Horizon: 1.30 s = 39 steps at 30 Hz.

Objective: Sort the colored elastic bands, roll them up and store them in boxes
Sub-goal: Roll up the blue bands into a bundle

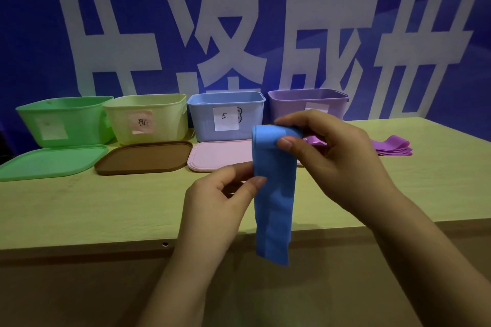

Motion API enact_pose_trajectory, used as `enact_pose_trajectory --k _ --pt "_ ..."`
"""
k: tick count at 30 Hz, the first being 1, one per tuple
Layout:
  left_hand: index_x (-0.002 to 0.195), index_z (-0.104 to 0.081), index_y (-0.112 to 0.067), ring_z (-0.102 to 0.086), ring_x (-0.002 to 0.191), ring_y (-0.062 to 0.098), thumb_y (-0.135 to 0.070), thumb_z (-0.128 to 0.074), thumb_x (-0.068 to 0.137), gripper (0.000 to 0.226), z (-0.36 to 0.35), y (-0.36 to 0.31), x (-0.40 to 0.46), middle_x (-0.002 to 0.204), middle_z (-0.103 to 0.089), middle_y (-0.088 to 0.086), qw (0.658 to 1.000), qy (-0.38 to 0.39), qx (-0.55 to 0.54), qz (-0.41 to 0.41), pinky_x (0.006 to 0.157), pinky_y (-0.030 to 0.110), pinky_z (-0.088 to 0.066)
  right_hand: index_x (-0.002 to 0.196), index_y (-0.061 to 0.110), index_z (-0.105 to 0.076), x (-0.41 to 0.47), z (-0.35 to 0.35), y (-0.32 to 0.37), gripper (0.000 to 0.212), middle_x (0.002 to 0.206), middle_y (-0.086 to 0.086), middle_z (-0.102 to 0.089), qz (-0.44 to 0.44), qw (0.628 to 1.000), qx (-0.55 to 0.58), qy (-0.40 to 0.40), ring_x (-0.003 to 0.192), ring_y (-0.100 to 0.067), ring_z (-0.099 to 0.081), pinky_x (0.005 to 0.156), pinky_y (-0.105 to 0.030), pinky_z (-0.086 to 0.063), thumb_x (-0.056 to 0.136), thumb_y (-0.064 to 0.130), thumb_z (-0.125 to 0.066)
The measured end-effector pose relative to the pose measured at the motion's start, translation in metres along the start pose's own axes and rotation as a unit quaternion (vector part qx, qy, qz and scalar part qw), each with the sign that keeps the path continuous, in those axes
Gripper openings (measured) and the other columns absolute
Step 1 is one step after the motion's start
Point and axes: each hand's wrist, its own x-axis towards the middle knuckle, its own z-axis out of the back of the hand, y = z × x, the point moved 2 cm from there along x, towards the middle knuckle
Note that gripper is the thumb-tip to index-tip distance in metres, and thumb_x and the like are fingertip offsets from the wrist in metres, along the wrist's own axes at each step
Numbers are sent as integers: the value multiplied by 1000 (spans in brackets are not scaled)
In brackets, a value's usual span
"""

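A blue elastic band [273, 202] hangs in the air above the table's front edge, its top rolled into a short coil. My right hand [332, 156] grips that coil, thumb in front and fingers over the top. My left hand [223, 194] pinches the band's left edge just below the coil. Behind stand a green box [66, 122], a yellow box [148, 119], a blue box [225, 119] and a purple box [308, 103], each with a paper label. Purple bands [390, 146] lie flat on the right, partly hidden by my right hand.
Three lids lie in front of the boxes: a green lid [50, 162], a brown lid [143, 158] and a pink lid [220, 155]. The wooden table [93, 210] ends at a front edge below my hands. A blue banner with large white characters fills the background.
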Motion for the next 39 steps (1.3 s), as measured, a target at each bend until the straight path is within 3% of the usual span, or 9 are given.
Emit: enact_pose_trajectory --k 4,8,13,20,25,30,36,39 --pt "104 -69 -32 -63 77 0 -26 -68 83 22 -1 -3 0 85 -69 -18 999 -40 21 -3 60 3 -47 106 30 -53 1 0 0 26 97 22 -52 8 1000 7 -14 93 5 -53 77 -5 -45 82 40 -49" --pt "107 -67 -27 -64 84 5 -27 -71 79 27 -1 -7 0 96 -69 -13 998 -60 -3 -2 69 18 -52 106 32 -52 3 0 -1 22 97 27 -50 23 999 -4 -26 95 13 -50 73 -3 -44 85 39 -52" --pt "91 -65 -29 -64 74 8 -28 -72 79 13 1 -10 1 85 -68 -11 998 -66 -7 -5 61 19 -46 107 32 -53 4 2 -1 23 99 29 -49 29 999 4 -29 97 10 -50 73 -2 -43 84 34 -53" --pt "95 -71 -32 -67 74 -2 -16 -69 82 21 3 -8 7 85 -73 -17 998 -27 -61 16 65 15 -49 102 42 -51 4 6 3 19 100 27 -54 15 998 60 2 103 0 -53 81 -13 -50 84 40 -56" --pt "90 -73 -30 -64 62 0 -11 -69 81 22 3 -7 9 74 -74 -14 995 7 -97 22 56 9 -44 100 47 -49 4 9 4 18 100 29 -54 18 998 62 16 103 1 -52 80 -11 -50 84 44 -54" --pt "80 -73 -29 -58 53 2 -5 -67 81 25 5 -10 9 64 -72 -8 991 48 -121 25 52 11 -43 101 44 -50 3 8 3 19 101 28 -54 17 998 63 19 103 0 -52 81 -11 -49 83 41 -54" --pt "77 -72 -25 -58 53 -2 -5 -66 82 21 7 -14 9 60 -70 -10 991 71 -110 23 52 9 -42 103 37 -55 1 11 2 18 102 24 -57 8 998 63 16 102 -3 -54 80 -17 -52 85 40 -57" --pt "70 -73 -23 -63 66 2 -11 -70 80 15 10 -13 9 68 -71 -9 990 100 -100 18 63 17 -48 103 37 -55 -1 11 2 22 103 23 -58 -1 998 60 14 102 -3 -56 80 -21 -53 81 40 -54"
